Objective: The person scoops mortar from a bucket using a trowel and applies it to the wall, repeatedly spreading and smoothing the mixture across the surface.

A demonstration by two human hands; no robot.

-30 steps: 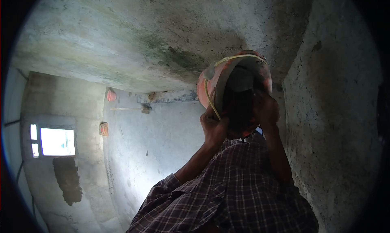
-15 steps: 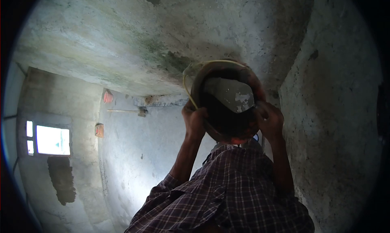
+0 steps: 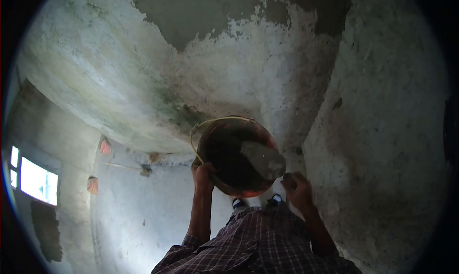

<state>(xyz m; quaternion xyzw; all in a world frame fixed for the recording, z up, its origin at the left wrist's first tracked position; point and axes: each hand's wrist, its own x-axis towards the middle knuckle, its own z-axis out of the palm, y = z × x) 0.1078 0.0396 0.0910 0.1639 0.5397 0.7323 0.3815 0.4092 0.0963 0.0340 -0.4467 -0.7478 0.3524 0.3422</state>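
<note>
The trowel now overlaps the bucket rim

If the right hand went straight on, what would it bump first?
The right hand would probably meet the round reddish bucket, at its rim beside the flat grey blade; depth is unclear.

No text, label, brand, number or sign can be read. The bucket and the grey trowel show no legible lettering, and the marks on the small orange container are too tiny to make out.
</note>
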